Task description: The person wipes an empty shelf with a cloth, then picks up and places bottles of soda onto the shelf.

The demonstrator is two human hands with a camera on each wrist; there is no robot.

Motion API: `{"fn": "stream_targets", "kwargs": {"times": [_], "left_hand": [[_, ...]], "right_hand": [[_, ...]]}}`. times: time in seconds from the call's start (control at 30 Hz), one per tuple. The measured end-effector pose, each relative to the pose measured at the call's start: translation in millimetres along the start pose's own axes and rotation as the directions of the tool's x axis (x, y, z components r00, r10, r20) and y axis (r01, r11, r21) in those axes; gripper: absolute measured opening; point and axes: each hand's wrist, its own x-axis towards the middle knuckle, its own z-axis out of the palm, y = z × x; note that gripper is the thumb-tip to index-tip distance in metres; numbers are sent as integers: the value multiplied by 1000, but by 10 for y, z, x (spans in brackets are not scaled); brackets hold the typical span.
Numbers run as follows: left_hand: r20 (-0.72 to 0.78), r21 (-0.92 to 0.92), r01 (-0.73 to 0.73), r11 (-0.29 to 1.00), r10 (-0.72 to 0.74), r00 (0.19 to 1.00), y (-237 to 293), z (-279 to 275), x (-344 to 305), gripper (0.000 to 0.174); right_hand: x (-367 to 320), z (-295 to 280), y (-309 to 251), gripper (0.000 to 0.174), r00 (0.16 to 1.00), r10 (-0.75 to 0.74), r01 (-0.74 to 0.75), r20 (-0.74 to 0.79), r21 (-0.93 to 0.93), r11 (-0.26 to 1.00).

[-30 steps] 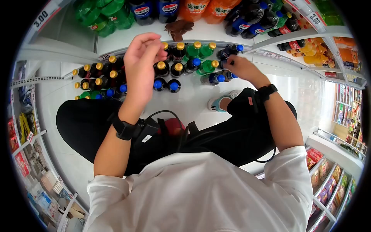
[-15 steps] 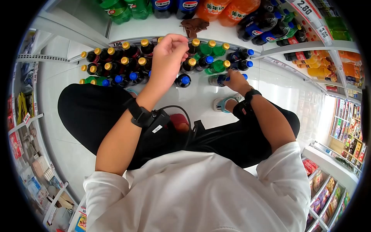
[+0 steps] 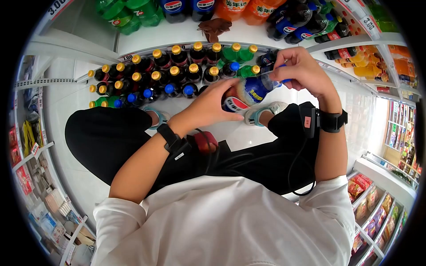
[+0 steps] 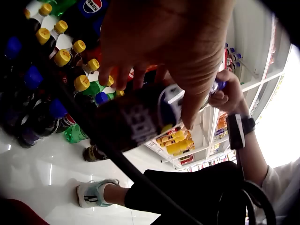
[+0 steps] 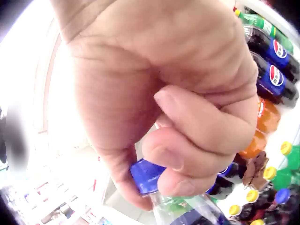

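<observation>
A Pepsi bottle [image 3: 256,90] with a blue label is tilted sideways between my two hands, above the floor. My left hand [image 3: 206,105] grips its lower body, thumb on the near side; the left wrist view shows the dark bottle [image 4: 136,117] under that palm. My right hand [image 3: 304,73] pinches the blue cap [image 5: 146,176] between thumb and curled fingers. Just beyond the hands, rows of dark bottles [image 3: 179,57] with yellow caps stand on the floor, beside green bottles [image 3: 230,54] and several with blue caps [image 3: 169,88].
Behind the rows, a white shelf [image 3: 173,33] carries large soda bottles, orange bottles [image 3: 230,9] and a crumpled brown item [image 3: 214,29]. Bottles lie stacked at the upper right [image 3: 293,24]. My knees and a sneaker [image 3: 253,116] are close below the hands; a black cable [image 3: 293,170] hangs there.
My right hand went down to the blue-capped bottles at the near right, then lifted one up. My left hand came down and right from above the rows and now holds the bottle's body.
</observation>
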Motion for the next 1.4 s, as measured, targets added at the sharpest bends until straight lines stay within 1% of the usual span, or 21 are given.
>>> {"fn": "stream_targets", "kwargs": {"times": [0.03,0.1,0.2,0.23,0.27,0.3,0.37,0.43,0.5,0.57,0.63,0.8,0.87,0.9,1.0,1.03,1.1,1.17,1.23,1.3,1.4], "left_hand": [[20,-174,25,984,-22,1000,-10,37,-5,74],[-6,-154,51,987,-53,999,129,-16,-2,74],[-124,-110,38,993,-51,991,185,-68,5,72],[-123,-113,35,993,-49,991,171,-75,-8,72],[-134,-194,76,978,-104,986,148,-78,-25,69],[-139,-274,115,955,-158,978,141,-73,-39,67],[-157,-302,102,948,-155,975,175,-70,-48,62],[-149,-363,111,925,-175,973,181,-71,-58,60],[-143,-400,113,909,-184,972,231,-82,-69,60],[-144,-434,118,893,-198,970,255,-89,-97,60],[-156,-462,71,884,-159,975,264,-91,-112,55],[-171,-466,46,884,-140,975,311,-114,-155,55],[-167,-464,41,885,-133,977,401,-120,-160,59],[-170,-457,8,889,-96,981,393,-106,-155,59],[-116,-437,56,898,-118,986,558,-104,-152,59],[-65,-465,125,876,-174,982,658,-119,-159,59],[-20,-517,148,843,-185,983,808,-125,-181,60],[82,-562,119,819,-87,993,731,-130,-127,66],[160,-650,117,750,-15,987,1253,-147,-15,74],[184,-611,72,788,53,981,1712,-164,152,78],[253,-632,41,774,157,955,2460,-142,525,61]], "right_hand": [[-9,-12,-21,17,999,-43,40,25,93,995],[44,-11,26,22,995,-94,92,15,93,991],[250,-48,217,41,975,-54,99,-218,204,974],[367,-85,370,41,974,-52,98,-220,201,975],[477,-114,530,48,941,-62,36,-332,-83,996],[572,-137,718,55,896,-103,-62,-432,-352,934],[729,-198,1263,52,958,55,-192,-282,-485,853],[775,-124,1627,51,916,318,-399,-245,-475,784],[710,-13,1850,59,899,338,-430,-279,-414,802],[724,50,2022,56,897,366,-439,-248,-411,799],[803,96,2383,54,921,255,-375,-295,-487,789],[875,184,2572,44,903,0,-264,-429,-557,787],[941,229,2720,38,886,-81,-272,-458,-652,708],[891,227,2489,60,919,56,-303,-390,-610,732],[992,256,2558,47,937,-4,-212,-350,-577,788],[876,251,2333,46,943,-34,-188,-332,-612,768],[698,173,1833,47,972,81,-210,-221,-659,722],[567,121,1586,40,986,33,-136,-161,-689,712],[259,93,1151,37,992,-57,-37,-114,-684,729],[58,38,939,32,982,-175,81,-72,-678,730],[54,15,956,28,925,-371,242,-88,-616,750]]}}
